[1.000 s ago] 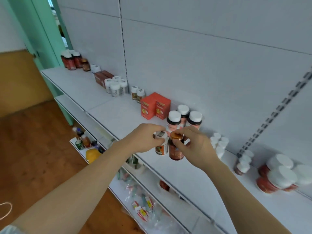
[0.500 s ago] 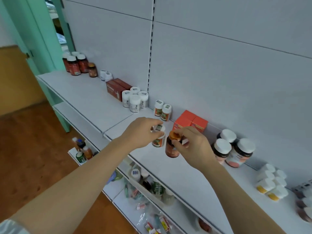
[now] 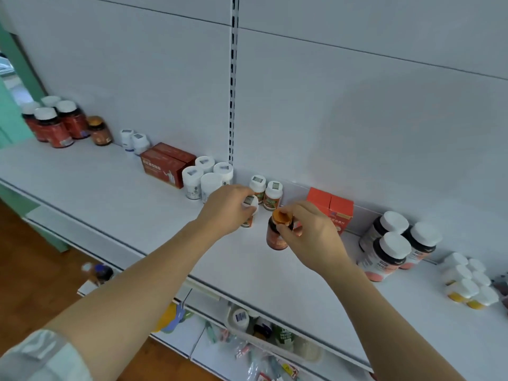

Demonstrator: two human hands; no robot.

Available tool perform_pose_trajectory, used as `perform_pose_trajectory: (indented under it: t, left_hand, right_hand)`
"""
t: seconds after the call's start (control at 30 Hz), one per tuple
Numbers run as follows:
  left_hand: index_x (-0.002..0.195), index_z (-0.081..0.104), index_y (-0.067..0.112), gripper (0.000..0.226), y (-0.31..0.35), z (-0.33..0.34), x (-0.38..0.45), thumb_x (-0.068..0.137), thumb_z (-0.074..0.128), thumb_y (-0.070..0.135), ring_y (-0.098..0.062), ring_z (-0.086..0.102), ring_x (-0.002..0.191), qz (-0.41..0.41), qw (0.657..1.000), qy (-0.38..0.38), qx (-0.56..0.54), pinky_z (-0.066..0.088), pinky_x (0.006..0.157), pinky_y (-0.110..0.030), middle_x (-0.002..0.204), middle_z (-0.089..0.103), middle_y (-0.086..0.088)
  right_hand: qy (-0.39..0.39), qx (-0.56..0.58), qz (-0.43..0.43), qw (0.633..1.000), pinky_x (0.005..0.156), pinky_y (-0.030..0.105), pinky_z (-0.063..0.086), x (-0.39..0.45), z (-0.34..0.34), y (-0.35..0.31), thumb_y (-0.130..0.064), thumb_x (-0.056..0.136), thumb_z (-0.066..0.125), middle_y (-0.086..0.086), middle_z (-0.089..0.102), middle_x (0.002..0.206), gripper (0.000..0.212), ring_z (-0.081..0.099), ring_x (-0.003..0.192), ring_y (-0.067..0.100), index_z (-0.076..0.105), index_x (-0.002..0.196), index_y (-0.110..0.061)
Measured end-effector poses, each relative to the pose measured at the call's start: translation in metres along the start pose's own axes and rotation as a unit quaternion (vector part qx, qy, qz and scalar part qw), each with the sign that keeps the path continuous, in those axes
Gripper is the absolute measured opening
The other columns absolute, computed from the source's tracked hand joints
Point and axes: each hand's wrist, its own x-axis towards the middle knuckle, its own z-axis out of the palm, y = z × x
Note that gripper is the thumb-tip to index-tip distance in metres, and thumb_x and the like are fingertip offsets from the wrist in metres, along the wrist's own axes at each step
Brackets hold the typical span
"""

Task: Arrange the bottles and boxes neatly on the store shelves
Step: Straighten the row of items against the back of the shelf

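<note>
The amber bottle (image 3: 277, 234) with the orange cap stands upright over the middle of the white shelf (image 3: 110, 193), whether resting on it or held just above cannot be told. The right hand (image 3: 310, 235) holds it near the top, fingers (image 3: 283, 231) curled and pinched on the cap and neck. Just to its left, the left hand (image 3: 229, 213) wraps its fingers round a small white-capped bottle (image 3: 250, 209), covering most of its body; only the cap with its grey sticker and a strip of label show.

Right behind that bottle, against the back wall, stand two matching small bottles (image 3: 266, 192), side by side. Further left sits a cluster of four white jars (image 3: 204, 177), touching a pair of dark red boxes (image 3: 165, 166). Beyond those come two small white bottles (image 3: 134, 140), a lone amber bottle (image 3: 99, 130), and a group of red-labelled bottles (image 3: 55, 123) with white caps at the shelf's far left end.

To the right of the held amber bottle, two orange boxes (image 3: 332, 209) stand against the wall, partly hidden by the right hand. Next come three dark bottles (image 3: 395, 243) with white caps, then a cluster of small yellow bottles (image 3: 467, 281) near the right edge.

A lower shelf (image 3: 209, 350) below holds a jumble of bottles and packets.
</note>
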Motion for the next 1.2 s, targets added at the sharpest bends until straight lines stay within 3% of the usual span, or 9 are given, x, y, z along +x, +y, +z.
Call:
perform_pose_trajectory:
  t: [0.23, 0.77, 0.97, 1.2]
  left_hand:
    - [0.116, 0.067, 0.018, 0.032, -0.025, 0.016, 0.033, 0.089, 0.066, 0.035, -0.021, 0.061, 0.096, 0.01, 1.0, -0.02, 0.007, 0.048, 0.077, -0.033, 0.107, 0.067, 0.0]
    - [0.094, 0.059, 0.014, 0.018, -0.059, 0.038, 0.074, 0.088, 0.065, 0.03, -0.028, 0.055, 0.095, 0.156, 0.987, -0.025, -0.001, 0.047, 0.072, -0.042, 0.098, 0.061, -0.002]
    - [0.101, 0.057, 0.014, 0.024, -0.068, 0.04, 0.077, 0.088, 0.064, 0.033, -0.027, 0.054, 0.095, 0.171, 0.984, -0.039, -0.023, 0.041, 0.069, -0.035, 0.103, 0.059, -0.001]
    - [0.111, 0.056, 0.014, 0.036, -0.067, 0.039, 0.079, 0.087, 0.066, 0.04, -0.029, 0.058, 0.099, 0.168, 0.984, -0.057, -0.017, 0.047, 0.075, -0.038, 0.111, 0.059, -0.003]
  right_hand:
    - [-0.006, -0.003, 0.022, 1.0, 0.066, 0.041, 0.055, 0.027, 0.022, 0.006, -0.018, 0.081, 0.068, 0.001, 0.061, 0.099, 0.021, 0.058, 0.081, 0.02, 0.068, 0.103, -0.02]
    - [0.025, -0.059, 0.158, 0.985, 0.07, 0.041, 0.055, 0.042, 0.051, -0.02, -0.017, 0.081, 0.069, -0.002, 0.059, 0.101, 0.025, 0.059, 0.076, 0.02, 0.067, 0.106, -0.021]
    - [0.033, -0.089, 0.183, 0.979, 0.068, 0.039, 0.055, 0.034, 0.059, -0.032, -0.018, 0.082, 0.07, -0.005, 0.06, 0.108, 0.029, 0.059, 0.077, 0.016, 0.067, 0.111, -0.023]
    - [0.045, -0.101, 0.181, 0.977, 0.069, 0.035, 0.054, 0.029, 0.051, -0.042, -0.018, 0.083, 0.071, -0.006, 0.06, 0.11, 0.029, 0.057, 0.077, 0.012, 0.068, 0.111, -0.023]
